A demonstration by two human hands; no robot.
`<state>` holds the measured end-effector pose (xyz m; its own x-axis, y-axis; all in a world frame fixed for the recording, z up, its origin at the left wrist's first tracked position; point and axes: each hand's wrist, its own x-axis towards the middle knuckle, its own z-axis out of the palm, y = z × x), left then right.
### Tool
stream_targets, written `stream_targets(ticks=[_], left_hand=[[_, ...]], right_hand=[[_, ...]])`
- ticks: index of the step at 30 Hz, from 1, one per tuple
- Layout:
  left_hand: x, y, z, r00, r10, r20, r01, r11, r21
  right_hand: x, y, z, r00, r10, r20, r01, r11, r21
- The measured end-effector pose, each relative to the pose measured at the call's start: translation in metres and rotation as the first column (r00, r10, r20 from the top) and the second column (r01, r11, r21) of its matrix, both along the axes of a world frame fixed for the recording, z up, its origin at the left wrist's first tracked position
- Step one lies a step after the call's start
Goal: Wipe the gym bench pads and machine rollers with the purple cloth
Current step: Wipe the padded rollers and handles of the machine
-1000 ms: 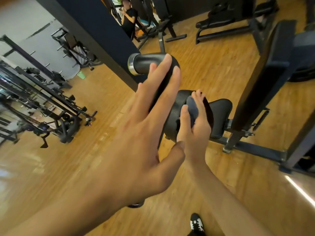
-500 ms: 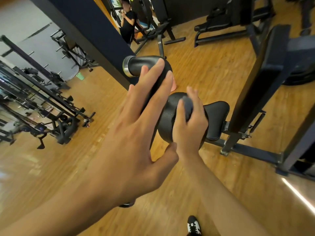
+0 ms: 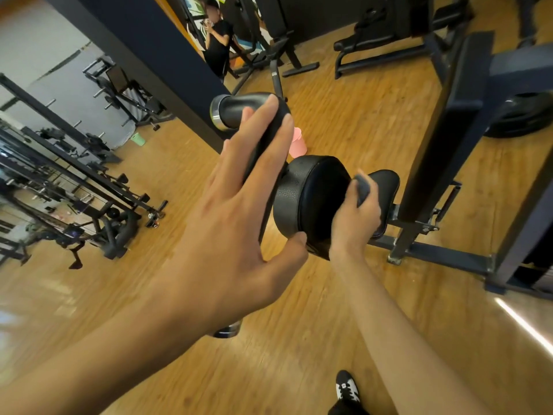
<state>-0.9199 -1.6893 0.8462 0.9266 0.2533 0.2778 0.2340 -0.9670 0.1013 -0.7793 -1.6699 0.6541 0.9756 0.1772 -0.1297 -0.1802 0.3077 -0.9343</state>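
Left hand [image 3: 239, 211] open wide, fingers straight and spread, laid along the upper roller [image 3: 239, 110], a black pad with a chrome end cap; thumb tip touches the lower edge of the big roller [image 3: 311, 202] below it. Right hand [image 3: 356, 217] curls round the cloth [image 3: 362, 190], which we see bunched in the fingers and pressed to the right side of the big roller. Just behind that hand sits a black seat pad [image 3: 387, 182], fixed to a dark frame post [image 3: 443, 145] slanting up on the right. A pink cup [image 3: 297, 140] stands on the wooden floor [image 3: 344, 127] beyond the rollers. Our shoe [image 3: 347, 387] shows at the bottom edge. Weight racks [image 3: 74, 187] far left; a person in black [image 3: 218, 46] well apart at the back
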Motion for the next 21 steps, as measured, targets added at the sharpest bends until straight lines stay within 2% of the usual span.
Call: stream_targets(ticks=[1, 3, 4, 7, 12, 13, 15, 17, 18, 19, 21], left_hand=[[0.001, -0.001, 0.000, 1.000, -0.005, 0.006, 0.005, 1.000, 0.001], [0.003, 0.000, 0.001, 1.000, -0.008, 0.007, 0.008, 1.000, 0.002], [0.003, 0.001, 0.001, 1.000, -0.005, 0.004, 0.005, 1.000, 0.007], [0.001, 0.000, -0.001, 1.000, -0.008, -0.010, 0.008, 1.000, 0.004], [0.005, 0.003, -0.002, 1.000, -0.018, -0.008, 0.018, 1.000, 0.019], [0.006, 0.003, -0.002, 1.000, -0.020, -0.002, 0.020, 1.000, 0.019], [0.006, 0.000, -0.002, 1.000, -0.013, 0.011, 0.013, 1.000, 0.008], [0.006, -0.003, -0.001, 1.000, -0.013, 0.020, 0.013, 1.000, 0.003], [0.005, -0.003, 0.000, 1.000, -0.012, 0.017, 0.012, 1.000, 0.004], [0.003, -0.003, 0.001, 1.000, -0.009, 0.009, 0.009, 1.000, 0.006], [-0.003, -0.003, 0.002, 1.000, 0.005, -0.012, -0.005, 1.000, 0.014]], right_hand=[[-0.007, 0.001, 0.015, 0.989, -0.006, 0.148, 0.000, 0.999, 0.036], [-0.015, 0.006, 0.023, 0.903, -0.003, 0.429, -0.001, 1.000, 0.011], [-0.014, 0.010, 0.017, 0.889, 0.011, 0.457, -0.005, 1.000, -0.016], [0.002, 0.012, 0.003, 0.976, 0.053, 0.212, -0.045, 0.998, -0.041], [0.043, 0.020, 0.018, 0.999, 0.026, -0.042, -0.027, 0.999, -0.036], [0.044, 0.019, 0.025, 1.000, 0.023, -0.022, -0.023, 0.999, -0.034], [0.026, 0.009, 0.040, 0.980, 0.005, 0.200, 0.001, 1.000, -0.030], [-0.009, 0.000, 0.035, 0.888, -0.003, 0.459, 0.010, 1.000, -0.014], [-0.026, -0.003, 0.027, 0.850, 0.003, 0.526, 0.005, 1.000, -0.014], [-0.037, -0.003, 0.018, 0.849, -0.004, 0.528, 0.017, 1.000, -0.020], [-0.030, 0.001, 0.022, 0.946, -0.036, 0.323, 0.025, 0.999, 0.040]])
